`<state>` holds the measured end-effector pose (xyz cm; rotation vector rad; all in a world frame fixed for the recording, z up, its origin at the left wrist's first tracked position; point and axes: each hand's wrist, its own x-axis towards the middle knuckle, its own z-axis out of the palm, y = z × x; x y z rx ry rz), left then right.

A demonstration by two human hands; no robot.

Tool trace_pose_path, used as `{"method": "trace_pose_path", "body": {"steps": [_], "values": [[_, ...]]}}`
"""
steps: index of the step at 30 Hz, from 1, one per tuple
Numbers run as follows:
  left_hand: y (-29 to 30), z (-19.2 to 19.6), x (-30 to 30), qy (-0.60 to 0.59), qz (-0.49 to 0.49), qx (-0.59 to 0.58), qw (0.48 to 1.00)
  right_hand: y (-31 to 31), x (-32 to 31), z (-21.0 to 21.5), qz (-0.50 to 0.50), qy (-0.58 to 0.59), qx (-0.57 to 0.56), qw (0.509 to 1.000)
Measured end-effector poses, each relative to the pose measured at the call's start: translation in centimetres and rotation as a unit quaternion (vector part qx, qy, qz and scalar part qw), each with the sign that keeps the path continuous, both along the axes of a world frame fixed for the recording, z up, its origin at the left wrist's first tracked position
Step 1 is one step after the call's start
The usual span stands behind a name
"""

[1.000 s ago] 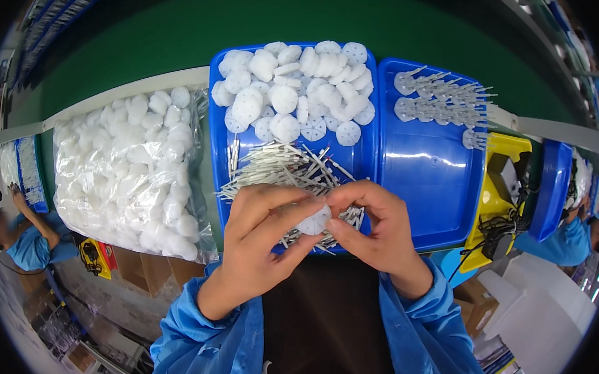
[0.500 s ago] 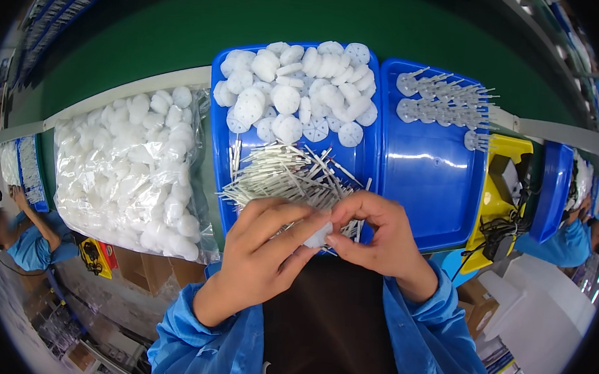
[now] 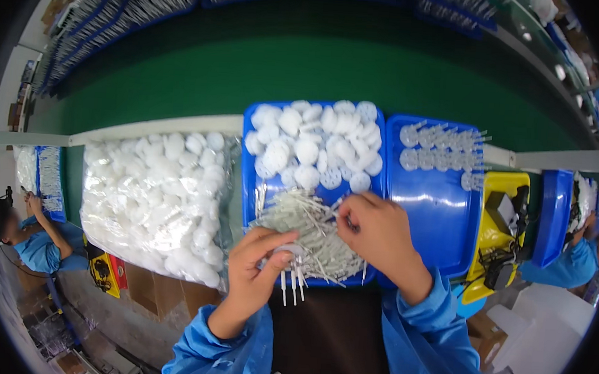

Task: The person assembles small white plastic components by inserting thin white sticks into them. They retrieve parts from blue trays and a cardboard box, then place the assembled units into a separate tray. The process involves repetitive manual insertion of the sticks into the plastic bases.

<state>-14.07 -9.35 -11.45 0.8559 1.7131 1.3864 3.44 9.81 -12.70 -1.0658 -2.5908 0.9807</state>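
My left hand is closed on a white plastic disc, pinched between thumb and fingers. Several thin white rods stick down out of that disc. To its right, my right hand hovers over the edge of a heap of thin white rods, its thumb and fingertips pressed together. Whatever those fingertips grip is too small to make out. Both the heap and a pile of loose white round discs lie in a blue tray, the discs on the far side.
Right of it, another blue tray bears rows of discs fitted with rods. A clear bag of white discs lies left. A yellow bin holds black cables. Trays of rods line the far edge; co-workers sit at both sides.
My hands have come apart: the left keeps the disc and turns it so its rods show, while the right has moved onto the rod heap. The whole view has shifted, showing more far trays.
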Motion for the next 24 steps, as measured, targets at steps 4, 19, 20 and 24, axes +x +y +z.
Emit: {"method": "trace_pose_path", "body": {"steps": [4, 19, 20, 24], "values": [[1.2, -0.4, -0.4, 0.001, -0.031, 0.024, 0.999, 0.1, 2.2, 1.2, -0.071, 0.1, -0.152, 0.981], [3.5, 0.3, 2.1, -0.134, -0.048, 0.047, 0.989, -3.1, 3.6, 1.8, -0.027, 0.229, -0.121, 0.966], [3.5, 0.3, 2.1, -0.138, -0.043, 0.048, 0.988, -3.1, 3.7, 2.0, -0.03, 0.217, -0.125, 0.968], [3.3, 0.7, 2.0, -0.139, -0.021, 0.025, 0.99, -3.1, 3.6, 1.7, -0.037, 0.223, -0.132, 0.965]]}}
